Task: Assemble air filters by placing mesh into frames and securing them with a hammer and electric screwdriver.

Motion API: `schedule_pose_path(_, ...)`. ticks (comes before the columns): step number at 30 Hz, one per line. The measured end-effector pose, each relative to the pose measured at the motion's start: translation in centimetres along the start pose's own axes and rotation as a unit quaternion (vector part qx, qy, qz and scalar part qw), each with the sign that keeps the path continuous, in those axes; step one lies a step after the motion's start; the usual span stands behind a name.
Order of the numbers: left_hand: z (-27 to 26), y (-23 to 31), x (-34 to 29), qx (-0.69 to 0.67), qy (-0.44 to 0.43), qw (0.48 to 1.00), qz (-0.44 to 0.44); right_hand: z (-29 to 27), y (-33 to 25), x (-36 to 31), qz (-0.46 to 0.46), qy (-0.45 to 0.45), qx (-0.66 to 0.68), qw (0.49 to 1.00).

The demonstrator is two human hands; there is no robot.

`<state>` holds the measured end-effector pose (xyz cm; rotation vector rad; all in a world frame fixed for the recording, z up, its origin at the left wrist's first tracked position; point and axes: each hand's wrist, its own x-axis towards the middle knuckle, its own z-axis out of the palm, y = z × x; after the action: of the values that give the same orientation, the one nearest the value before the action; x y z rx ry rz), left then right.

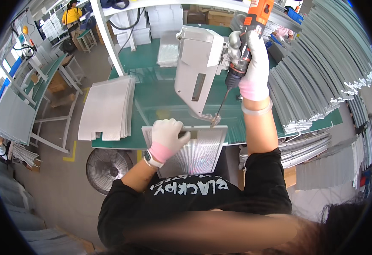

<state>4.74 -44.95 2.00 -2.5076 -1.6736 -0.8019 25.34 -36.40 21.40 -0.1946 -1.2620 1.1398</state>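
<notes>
My right hand (254, 68), in a white and pink glove, is wrapped round an orange and black power screwdriver (257, 15). Its long thin bit (224, 102) slants down to the clear tip (213, 119) of a light grey screw feeder (196, 63). Just below that tip lies the upper right part of a framed mesh panel (198, 153), which sticks out over the bench's near edge. My left hand (166, 136), gloved alike, has its fingers curled at the panel's upper left edge. Its palm side is hidden.
Stacked white panels (107, 106) stand on the green bench (152, 102) at left. Tall rows of grey frames (322, 68) crowd the right side. A floor fan (109, 170) is below the bench at left. A co-worker in yellow (72, 17) stands far back left.
</notes>
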Motion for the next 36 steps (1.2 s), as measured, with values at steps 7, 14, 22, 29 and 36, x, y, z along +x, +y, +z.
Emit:
schedule_pose_path(7, -2.4, 3.4, -3.3, -0.039, 0.129, 0.990, 0.042, 1.6, 2.3, -3.3, 0.011, 0.035, 0.034, 0.999)
schedule_pose_path(14, -2.5, 3.6, -4.1, -0.039, 0.129, 0.990, 0.051, 3.1, 3.4, -4.9, 0.032, 0.027, 0.053, 0.998)
schedule_pose_path(22, -2.7, 3.9, -4.3, -0.043, 0.128, 0.990, 0.052, 3.9, 3.7, -6.0, 0.035, -0.025, 0.048, 0.998)
schedule_pose_path(29, -2.1, 4.6, -4.5, -0.122, 0.116, 0.984, 0.061, 3.8, 6.0, -8.3, 0.132, -0.091, 0.069, 0.985)
schedule_pose_path(36, 0.1, 3.9, -6.2, -0.157, 0.015, 0.987, 0.025, 2.8, 6.0, -9.7, 0.149, -0.076, 0.130, 0.977)
